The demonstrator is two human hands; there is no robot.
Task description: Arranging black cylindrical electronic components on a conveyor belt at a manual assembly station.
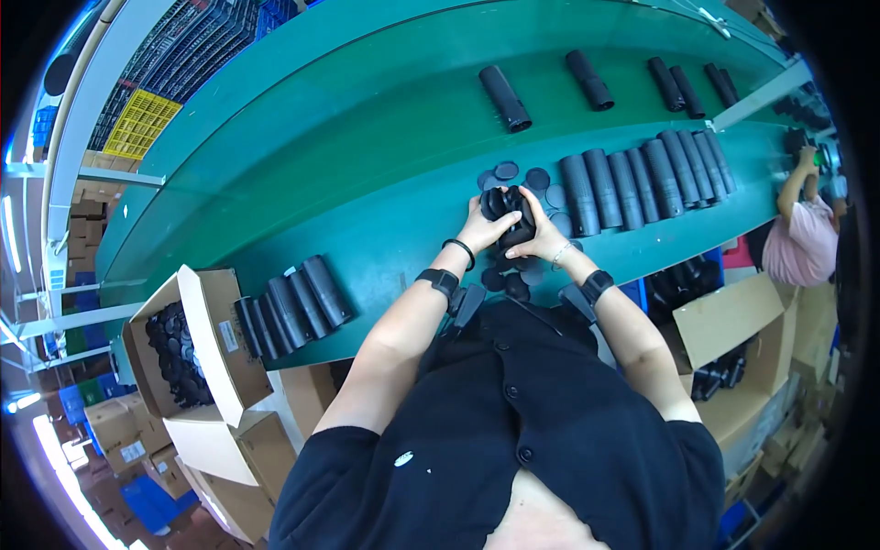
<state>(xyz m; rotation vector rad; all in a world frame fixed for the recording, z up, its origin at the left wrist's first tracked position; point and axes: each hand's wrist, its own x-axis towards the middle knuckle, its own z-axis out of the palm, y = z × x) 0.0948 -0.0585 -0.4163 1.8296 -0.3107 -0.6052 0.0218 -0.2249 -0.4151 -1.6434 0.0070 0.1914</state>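
At the bench's front edge, my left hand [482,227] and my right hand [543,236] close in from both sides on a bunch of black round caps [500,203]. Fingers of both hands wrap round the bunch, so its lower and far parts are partly hidden. Loose black discs [537,179] lie on the green bench just beyond my hands. More dark caps [517,287] lie between my wrists and my body. To the right of my right hand, a row of black ribbed tubes [619,188] lies side by side.
More black tubes [291,307] lie at the left end of the green bench [412,220]. Single tubes [505,99] rest on the far strip. An open carton [151,357] of black parts stands at left, another carton [733,321] at right. A co-worker [805,229] works at far right.
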